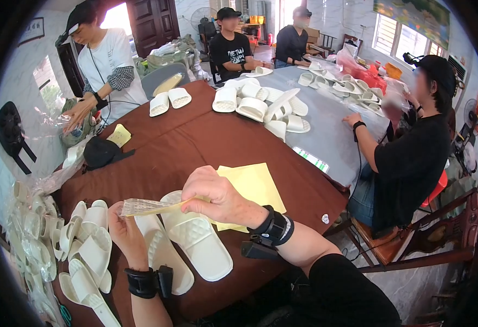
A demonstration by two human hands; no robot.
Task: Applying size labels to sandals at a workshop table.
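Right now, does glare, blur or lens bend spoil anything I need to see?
Head view: daylight blows out the upper-right window; head view: the wooden chair near the right rim looks tilted, probably by fisheye bend; head view: the left hand and right hand look fairly sharp, but the clear sleeve between them has edges hard to trace.
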